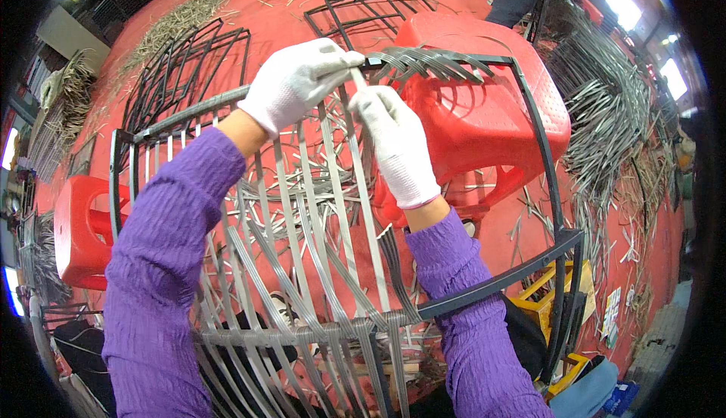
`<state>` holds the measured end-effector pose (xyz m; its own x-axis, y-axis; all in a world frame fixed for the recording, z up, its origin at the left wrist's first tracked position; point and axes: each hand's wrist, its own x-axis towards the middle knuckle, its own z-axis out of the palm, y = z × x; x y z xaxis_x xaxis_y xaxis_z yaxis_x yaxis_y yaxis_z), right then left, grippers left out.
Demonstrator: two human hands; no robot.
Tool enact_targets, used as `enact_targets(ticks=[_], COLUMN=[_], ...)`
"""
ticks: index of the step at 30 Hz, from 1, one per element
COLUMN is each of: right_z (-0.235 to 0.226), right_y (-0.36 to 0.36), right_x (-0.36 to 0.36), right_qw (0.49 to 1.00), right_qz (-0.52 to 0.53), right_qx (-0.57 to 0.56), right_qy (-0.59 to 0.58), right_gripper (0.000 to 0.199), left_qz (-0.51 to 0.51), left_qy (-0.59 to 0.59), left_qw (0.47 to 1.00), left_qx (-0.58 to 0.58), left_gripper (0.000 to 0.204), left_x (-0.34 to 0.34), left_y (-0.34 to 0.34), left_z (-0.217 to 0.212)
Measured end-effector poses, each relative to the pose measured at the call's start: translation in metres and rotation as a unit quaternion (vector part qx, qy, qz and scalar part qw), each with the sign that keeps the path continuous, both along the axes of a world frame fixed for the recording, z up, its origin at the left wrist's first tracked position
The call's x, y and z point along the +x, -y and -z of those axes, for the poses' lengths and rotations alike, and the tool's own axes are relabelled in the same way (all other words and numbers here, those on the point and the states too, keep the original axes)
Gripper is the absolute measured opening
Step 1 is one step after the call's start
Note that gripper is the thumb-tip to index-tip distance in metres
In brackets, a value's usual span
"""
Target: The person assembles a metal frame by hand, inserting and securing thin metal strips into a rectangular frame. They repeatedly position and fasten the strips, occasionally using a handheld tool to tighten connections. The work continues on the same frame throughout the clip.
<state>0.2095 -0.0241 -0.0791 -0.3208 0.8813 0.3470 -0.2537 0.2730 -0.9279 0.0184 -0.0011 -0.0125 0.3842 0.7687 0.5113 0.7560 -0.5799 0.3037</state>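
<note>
- Two gloved hands work near the upper middle of the frame, and I watch both closely: the left hand [302,78] has its fingertips drawn together at the upper end of a pale strip [359,80], while the right hand [392,138] pinches the same strip just below, thumb against curled fingers.
- I cannot tell whether the left fingertips also press on the far bar behind them; the glove hides that contact.
- The metal frame [538,131] fills the middle of the picture, its far bar at upper centre and its near bar across the lower middle, with flat grey strips [330,180] stretched between them on the left part.
- I judge the step to be fixing this strip around the far bar, so I would anchor with the left and pull with the right, keeping the tension steady.
- I would keep the strip flat, since a twist at the bar would probably show along its whole length.
- I would match its spacing to the neighbouring strips and seat it snugly beside the last one.
- A bundle of strips [432,64] drapes over the far bar, right of the fingers, above the red stool [484,127]; I would keep those ends from tangling with the working strip.
</note>
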Motion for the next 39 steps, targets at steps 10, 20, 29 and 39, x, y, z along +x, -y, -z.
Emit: enact_targets(ticks=[10,20,29,39], right_z=[0.033,0.317,0.236,-0.035], right_y=[-0.068,0.172,0.109,0.009], right_x=[-0.041,0.116,0.101,0.011], right_qw=[0.993,0.931,0.922,0.987], right_qz=[-0.084,0.046,0.099,-0.039], right_qx=[-0.006,-0.192,-0.179,-0.157], right_qy=[-0.082,0.307,0.329,0.01], right_gripper=[0.029,0.023,0.026,0.026], left_qz=[-0.115,-0.09,-0.091,-0.012], left_qy=[0.081,0.084,0.08,-0.019], left_qw=[0.871,0.982,0.969,1.0], left_qx=[-0.47,-0.145,-0.214,0.007], left_gripper=[0.026,0.032,0.025,0.032], left_x=[0.002,0.01,0.008,0.012], left_y=[-0.069,-0.001,-0.012,-0.001], left_z=[-0.02,-0.011,-0.011,0.005])
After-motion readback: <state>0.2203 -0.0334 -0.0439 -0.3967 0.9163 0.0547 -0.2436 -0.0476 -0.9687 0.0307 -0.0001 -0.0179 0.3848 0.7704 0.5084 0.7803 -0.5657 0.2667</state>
